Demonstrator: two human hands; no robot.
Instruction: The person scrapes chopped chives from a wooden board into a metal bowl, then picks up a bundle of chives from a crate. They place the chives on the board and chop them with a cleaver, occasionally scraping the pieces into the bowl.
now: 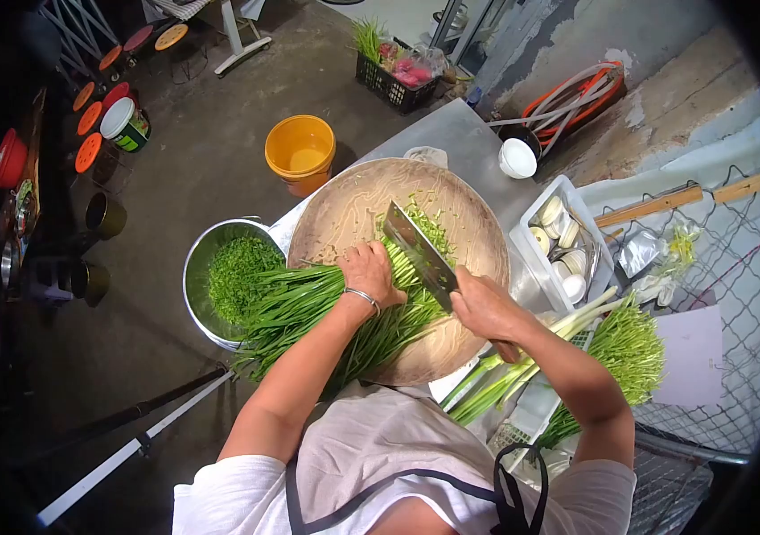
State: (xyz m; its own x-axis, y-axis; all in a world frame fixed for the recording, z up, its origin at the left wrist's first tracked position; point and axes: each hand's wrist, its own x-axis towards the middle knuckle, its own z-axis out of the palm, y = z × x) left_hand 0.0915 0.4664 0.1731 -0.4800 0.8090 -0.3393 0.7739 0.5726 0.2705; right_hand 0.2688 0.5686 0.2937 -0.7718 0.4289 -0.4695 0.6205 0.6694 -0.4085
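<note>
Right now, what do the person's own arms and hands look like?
The left hand and right hand are both bare, with no gloves. A thin, silvery, round bangle circles the left wrist; none shows on the right. Short white sleeves leave both forearms uncovered.

Greens (308,308) lie across the board (344,201) on the worktop (469,134), with a pot (190,287) left, a tub (538,269) right, and a bucket (308,185) behind to the left.

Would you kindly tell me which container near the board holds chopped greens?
The metal pot left of the board: chopped greens lie in it, whereas the yellow bucket shows none and the white bin holds round items.
</note>
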